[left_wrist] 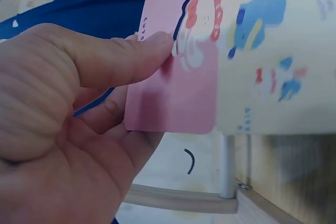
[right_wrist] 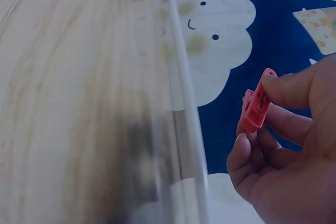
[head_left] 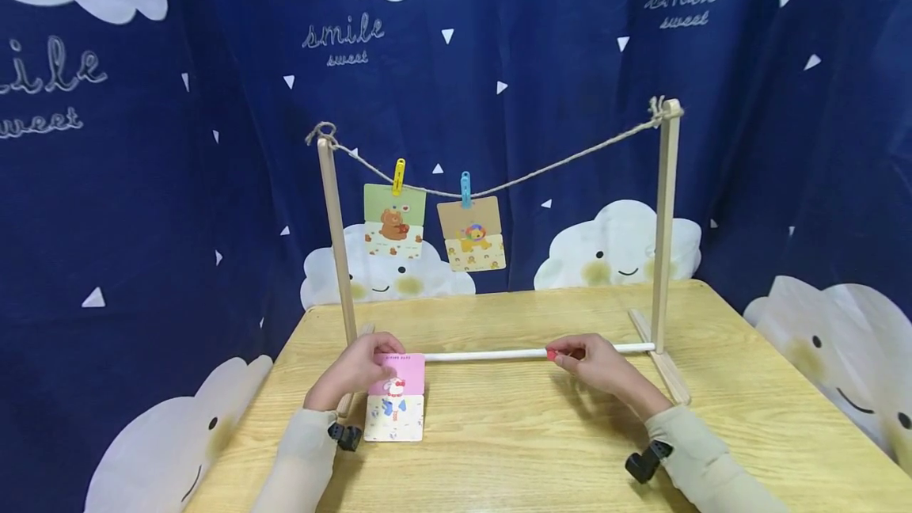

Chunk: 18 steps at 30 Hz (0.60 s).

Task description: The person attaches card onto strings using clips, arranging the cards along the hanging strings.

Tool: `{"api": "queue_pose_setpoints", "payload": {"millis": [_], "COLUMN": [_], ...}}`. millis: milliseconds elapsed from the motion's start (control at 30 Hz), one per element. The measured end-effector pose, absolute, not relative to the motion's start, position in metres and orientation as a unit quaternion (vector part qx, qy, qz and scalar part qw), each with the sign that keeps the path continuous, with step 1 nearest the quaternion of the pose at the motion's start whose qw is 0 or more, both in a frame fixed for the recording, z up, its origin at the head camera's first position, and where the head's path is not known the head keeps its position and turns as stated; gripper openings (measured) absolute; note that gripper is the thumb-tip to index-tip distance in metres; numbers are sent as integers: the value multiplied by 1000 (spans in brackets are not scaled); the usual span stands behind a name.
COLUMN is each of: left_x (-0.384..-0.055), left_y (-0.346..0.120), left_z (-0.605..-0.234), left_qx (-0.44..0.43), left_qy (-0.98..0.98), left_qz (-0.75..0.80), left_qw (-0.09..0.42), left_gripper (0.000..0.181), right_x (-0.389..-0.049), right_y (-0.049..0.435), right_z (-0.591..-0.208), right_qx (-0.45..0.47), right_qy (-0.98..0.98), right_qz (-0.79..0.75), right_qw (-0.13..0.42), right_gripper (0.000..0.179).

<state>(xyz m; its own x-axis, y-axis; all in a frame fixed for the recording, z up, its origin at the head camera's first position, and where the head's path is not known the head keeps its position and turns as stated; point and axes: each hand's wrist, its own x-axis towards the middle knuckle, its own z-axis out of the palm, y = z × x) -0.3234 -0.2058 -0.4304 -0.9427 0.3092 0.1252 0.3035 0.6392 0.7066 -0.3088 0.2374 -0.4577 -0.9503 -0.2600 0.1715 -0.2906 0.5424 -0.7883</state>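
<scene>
My left hand (head_left: pixel 361 369) pinches a pink and cream card (head_left: pixel 395 410) near its top edge, thumb on the printed face. The card, with a white cartoon figure in a red bow, hangs down in front of the frame's left foot. In the left wrist view the thumb presses the pink half (left_wrist: pixel 178 98). On the other side, my right hand (head_left: pixel 597 361) holds a red clothespin (right_wrist: pixel 257 103) between thumb and fingers, just by the white crossbar (head_left: pixel 484 355). Above, a twine line (head_left: pixel 570 158) carries a green bear card (head_left: pixel 394 222) and a tan lion card (head_left: pixel 472 234).
A yellow clothespin (head_left: pixel 399 177) and a blue clothespin (head_left: pixel 466 190) grip the hanging cards. Wooden posts (head_left: pixel 336 244) stand left and right on flat feet (head_left: pixel 670 377) on the wooden table (head_left: pixel 499 450). A dark blue cloud-print curtain (head_left: pixel 556 38) surrounds the table's back and sides.
</scene>
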Motion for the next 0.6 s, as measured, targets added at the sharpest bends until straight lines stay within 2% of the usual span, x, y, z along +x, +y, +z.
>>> {"api": "queue_pose_setpoints", "payload": {"millis": [233, 600], "left_x": [-321, -318], "left_y": [-204, -196], "left_z": [-422, -408], "left_qx": [208, 207], "left_qy": [894, 882], "left_qz": [397, 423], "left_qw": [-5, -5], "left_gripper": [29, 20], "right_x": [-301, -292], "right_y": [237, 240], "right_z": [-438, -406], "right_qx": [166, 174], "right_qy": [-875, -867], "right_qz": [453, 464], "right_qw": [30, 44], "right_gripper": [25, 28]}}
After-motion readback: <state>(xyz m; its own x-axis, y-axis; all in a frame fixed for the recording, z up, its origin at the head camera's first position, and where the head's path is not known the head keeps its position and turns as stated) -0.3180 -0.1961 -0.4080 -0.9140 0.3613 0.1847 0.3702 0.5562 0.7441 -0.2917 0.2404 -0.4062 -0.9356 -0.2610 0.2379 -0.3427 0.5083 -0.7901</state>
